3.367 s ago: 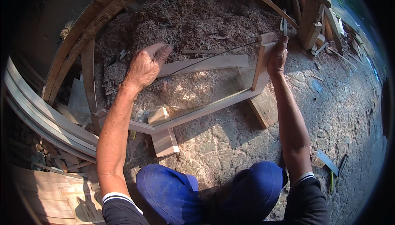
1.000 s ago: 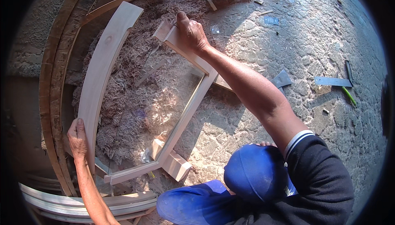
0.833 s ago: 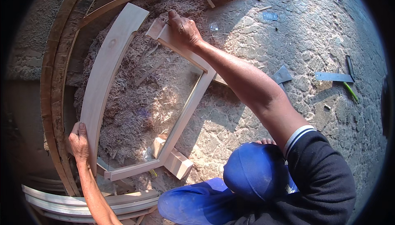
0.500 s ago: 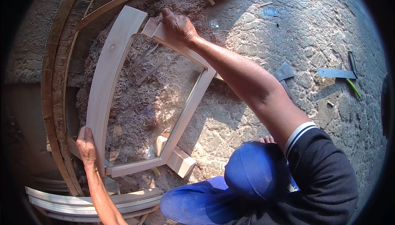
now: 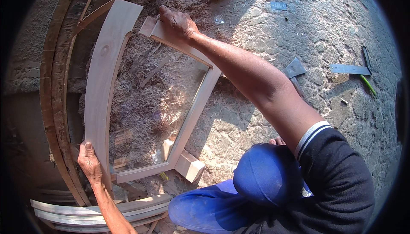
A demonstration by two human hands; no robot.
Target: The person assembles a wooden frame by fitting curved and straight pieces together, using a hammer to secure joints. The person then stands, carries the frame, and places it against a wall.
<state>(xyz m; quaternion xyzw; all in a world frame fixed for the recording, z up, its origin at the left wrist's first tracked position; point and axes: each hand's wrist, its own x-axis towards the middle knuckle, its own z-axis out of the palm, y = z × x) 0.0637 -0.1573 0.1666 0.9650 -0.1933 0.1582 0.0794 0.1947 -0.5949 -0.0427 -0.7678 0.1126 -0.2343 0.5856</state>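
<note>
My left hand (image 5: 89, 164) is closed round the lower end of a wide, curved pale wooden board (image 5: 101, 63), its thumb lying on the top face. A wooden frame with a glass pane (image 5: 188, 135) lies beside the board's inner curve. At the frame's upper end my right hand (image 5: 177, 23) grips the rail, fingers wrapped over it. A small gap shows between that rail's stepped end and the board; near the left hand, the lower rail's end meets the board. Beneath the frame's near corner is a wooden block (image 5: 190, 167).
Wood shavings (image 5: 149, 101) cover the ground behind the glass. Long curved timbers (image 5: 53, 84) stand at the left, and stacked curved strips (image 5: 77, 212) lie at lower left. To the right are a hatchet (image 5: 294, 68), a try square (image 5: 350, 69) and a green marker (image 5: 367, 85).
My left hand has slid a little lower along the curved board. The board's top end has shifted slightly left. My right hand keeps its grip on the rail.
</note>
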